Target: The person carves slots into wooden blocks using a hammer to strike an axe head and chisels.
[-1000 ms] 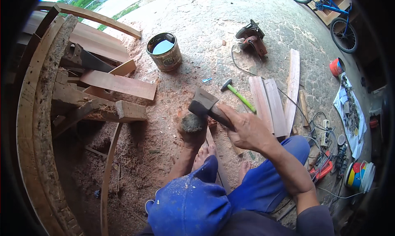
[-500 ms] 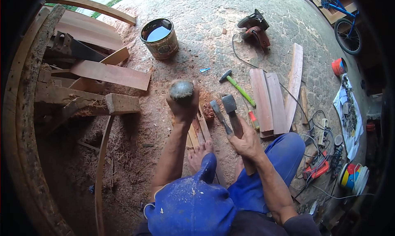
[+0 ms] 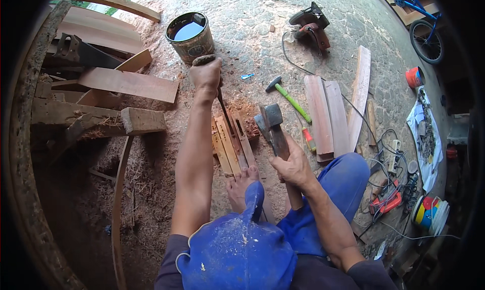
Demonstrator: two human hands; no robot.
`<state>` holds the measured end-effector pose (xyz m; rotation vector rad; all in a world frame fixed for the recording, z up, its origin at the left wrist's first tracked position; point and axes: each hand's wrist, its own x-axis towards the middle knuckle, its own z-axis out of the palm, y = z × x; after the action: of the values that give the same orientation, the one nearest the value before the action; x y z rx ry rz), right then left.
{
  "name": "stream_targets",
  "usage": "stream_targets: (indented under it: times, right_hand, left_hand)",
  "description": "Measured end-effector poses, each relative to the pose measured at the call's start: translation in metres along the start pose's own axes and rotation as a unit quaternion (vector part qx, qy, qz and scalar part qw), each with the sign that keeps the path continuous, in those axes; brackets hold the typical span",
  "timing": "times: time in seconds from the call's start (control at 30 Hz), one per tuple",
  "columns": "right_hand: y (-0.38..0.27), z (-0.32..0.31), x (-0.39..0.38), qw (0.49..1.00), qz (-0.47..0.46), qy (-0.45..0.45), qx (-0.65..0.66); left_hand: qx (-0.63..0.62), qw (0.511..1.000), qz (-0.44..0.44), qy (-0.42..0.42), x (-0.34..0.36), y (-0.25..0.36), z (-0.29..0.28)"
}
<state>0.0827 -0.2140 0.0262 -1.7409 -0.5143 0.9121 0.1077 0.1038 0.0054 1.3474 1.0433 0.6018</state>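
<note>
My left hand (image 3: pixel 206 79) is closed round the handle of a chisel (image 3: pixel 224 105), whose long dark blade slants down to the wooden strips (image 3: pixel 227 144). Slots and holes are cut in these strips, which lie side by side on the ground under my bare foot (image 3: pixel 242 186). My right hand (image 3: pixel 294 164) grips a hammer (image 3: pixel 273 116) by its wooden handle, its head raised beside the strips. Behind the hammer head shows the blade of a second flat tool (image 3: pixel 259 123), like a chisel, held in the same hand and mostly hidden.
A bucket of dark liquid (image 3: pixel 194 43) stands ahead. A green-handled hammer (image 3: pixel 292 102), loose boards (image 3: pixel 319 118) and a circular saw (image 3: pixel 312 30) lie to the right. Leftward are a handsaw (image 3: pixel 83 55) and a timber frame (image 3: pixel 96 119). Cables tangle near a red tool (image 3: pixel 388 203).
My left hand has moved forward and left, tilting the chisel so its blade shows. The hammer in my right hand has risen slightly and covers more of the second tool.
</note>
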Motion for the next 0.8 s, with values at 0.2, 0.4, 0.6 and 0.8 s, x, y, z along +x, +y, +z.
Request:
stream_targets:
  times: [0.2,0.4,0.6,0.8]
  right_hand:
    - [-0.003,-0.004,0.002,0.998,0.040,-0.008,0.048]
    - [-0.005,0.005,0.000,1.000,0.017,-0.009,-0.005]
    - [0.010,0.008,0.003,0.999,0.041,-0.006,0.012]
    - [0.010,-0.003,0.006,0.998,0.047,-0.004,0.036]
  left_hand:
    - [-0.034,0.974,0.221,0.034,-0.039,-0.014,0.015]
    - [0.015,0.996,-0.086,-0.006,0.048,-0.024,-0.002]
    - [-0.053,0.980,-0.192,-0.005,0.084,-0.067,0.007]
    - [0.195,0.931,-0.130,-0.280,0.030,-0.020,0.002]
